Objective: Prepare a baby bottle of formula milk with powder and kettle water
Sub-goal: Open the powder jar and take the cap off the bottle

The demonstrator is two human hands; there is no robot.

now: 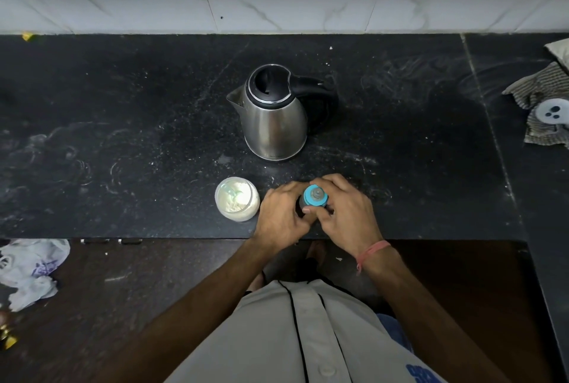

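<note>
Both hands are gripping the baby bottle (314, 199) at the counter's (123, 111) near edge.

The bottle is standing upright, its long axis pointing straight up at the camera, blue collar and teat on top. The left hand (284, 213) is wrapping the body from nine o'clock, while the right hand (345, 207) is curling over the collar from three o'clock, fingers closed on it. Judging by this grip, the right hand is placed to twist the cap, though tightening or loosening cannot be told. The open powder jar (237, 202) is sitting just beside the left hand at nine o'clock. The kettle (274, 114) is standing at twelve o'clock, apart from both hands, handle pointing toward three o'clock, so nearer the right hand.
</note>
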